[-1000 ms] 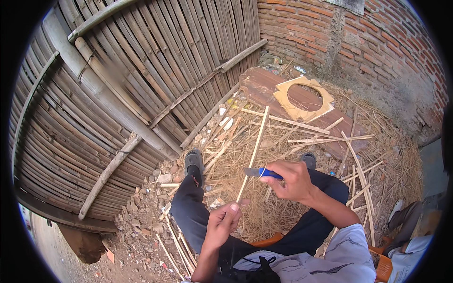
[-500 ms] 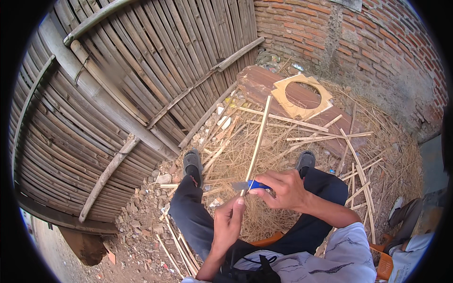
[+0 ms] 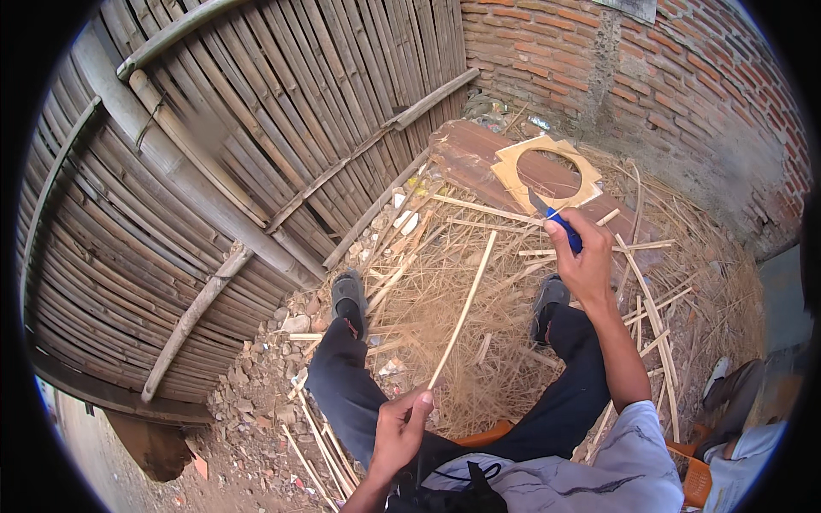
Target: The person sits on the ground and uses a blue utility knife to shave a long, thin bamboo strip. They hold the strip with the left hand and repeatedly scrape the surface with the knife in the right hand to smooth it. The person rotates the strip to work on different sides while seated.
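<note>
Low in the middle, my left hand [image 3: 400,430] pinches the near end of a thin, pale bamboo strip [image 3: 464,308] between thumb and fingers. The strip slants away from me, its far end tipped to the right. My right hand [image 3: 588,263] is raised farther out to the right, closed around the blue handle of a knife [image 3: 564,232]. The knife's grey blade points up and left, apart from the strip. Behind the blade, a tan cardboard piece [image 3: 510,168] with a round hole and notched outline lies on a reddish-brown board [image 3: 466,154].
Bamboo shavings [image 3: 445,329] and loose strips [image 3: 658,321] cover the ground between and beyond my feet. A bamboo wall [image 3: 299,111] rises at left, a brick wall [image 3: 547,64] at the back right. Rubble [image 3: 248,402] lies left. Another person's leg [image 3: 734,393] shows at right beside an orange chair [image 3: 697,483].
The knife has left the strip: my right hand has swung it outward and to the right. My left hand has drawn the strip slightly back toward me.
</note>
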`<state>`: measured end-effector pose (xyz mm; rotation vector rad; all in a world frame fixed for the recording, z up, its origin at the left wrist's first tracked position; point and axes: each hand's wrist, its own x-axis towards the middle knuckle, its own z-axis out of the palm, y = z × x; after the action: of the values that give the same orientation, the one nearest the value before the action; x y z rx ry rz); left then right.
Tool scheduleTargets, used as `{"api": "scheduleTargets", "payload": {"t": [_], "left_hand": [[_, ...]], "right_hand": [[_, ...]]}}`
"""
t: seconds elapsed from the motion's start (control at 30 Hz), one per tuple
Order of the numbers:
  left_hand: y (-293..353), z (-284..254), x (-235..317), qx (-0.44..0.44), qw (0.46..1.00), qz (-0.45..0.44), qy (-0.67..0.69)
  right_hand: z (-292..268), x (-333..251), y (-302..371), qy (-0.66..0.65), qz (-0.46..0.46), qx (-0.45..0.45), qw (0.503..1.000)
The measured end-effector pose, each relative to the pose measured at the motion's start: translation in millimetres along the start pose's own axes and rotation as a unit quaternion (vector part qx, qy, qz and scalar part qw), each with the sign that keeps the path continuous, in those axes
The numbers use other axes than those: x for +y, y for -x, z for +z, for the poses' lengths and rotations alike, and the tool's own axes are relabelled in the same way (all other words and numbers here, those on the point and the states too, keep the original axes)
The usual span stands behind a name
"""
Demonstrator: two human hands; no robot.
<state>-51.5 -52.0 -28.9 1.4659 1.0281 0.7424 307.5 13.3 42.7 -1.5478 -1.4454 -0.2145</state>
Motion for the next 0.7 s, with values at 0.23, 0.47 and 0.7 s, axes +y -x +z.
{"api": "scheduleTargets", "payload": {"t": [0.23, 0.47, 0.7], "left_hand": [[-20.4, 0.1, 10.1, 0.040, 0.998, -0.016, 0.051], [-37.1, 22.2, 27.2, 0.090, 0.993, 0.038, 0.068], [-43.2, 26.8, 25.5, 0.119, 0.990, 0.071, -0.038]], "right_hand": [[23.6, -41.1, 45.7, -0.105, -0.097, -0.133, 0.981], [40.6, -66.9, 74.6, -0.131, -0.181, -0.176, 0.959], [36.2, -64.4, 74.3, -0.081, -0.194, -0.174, 0.962]]}}
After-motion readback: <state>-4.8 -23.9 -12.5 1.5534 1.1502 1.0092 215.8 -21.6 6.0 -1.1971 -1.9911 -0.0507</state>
